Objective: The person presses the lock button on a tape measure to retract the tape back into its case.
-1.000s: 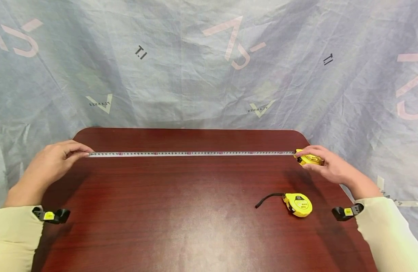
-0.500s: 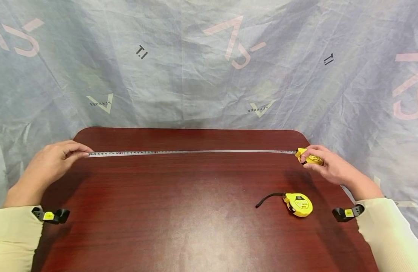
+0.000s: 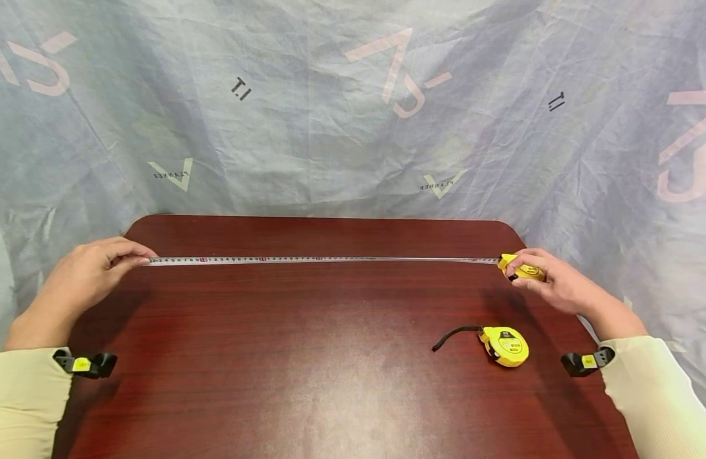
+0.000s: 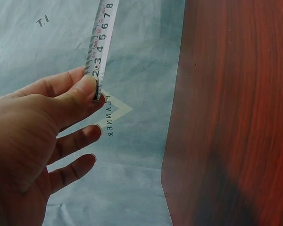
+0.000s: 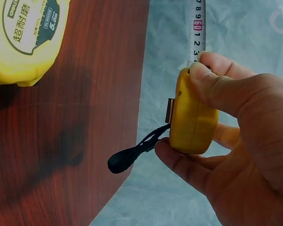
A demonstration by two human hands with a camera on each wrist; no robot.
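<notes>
A white tape blade (image 3: 324,259) stretches across the far part of the dark red table (image 3: 307,357). My left hand (image 3: 91,271) pinches the blade's end (image 4: 96,82) between thumb and forefinger at the table's left edge. My right hand (image 3: 550,280) grips the yellow tape measure case (image 3: 522,268) at the right edge, thumb on top (image 5: 203,80); its black strap (image 5: 132,153) hangs below. The blade twists toward its edge in the right half.
A second yellow tape measure (image 3: 504,345) with a black strap (image 3: 453,335) lies on the table near my right forearm. A pale printed cloth (image 3: 353,108) hangs behind and around the table. Black wrist camera mounts (image 3: 85,364) sit at both sleeves.
The blade, flat a second ago, twisted on edge along most of its length and now shows its numbers again over the left half. My right hand shifted slightly right and down.
</notes>
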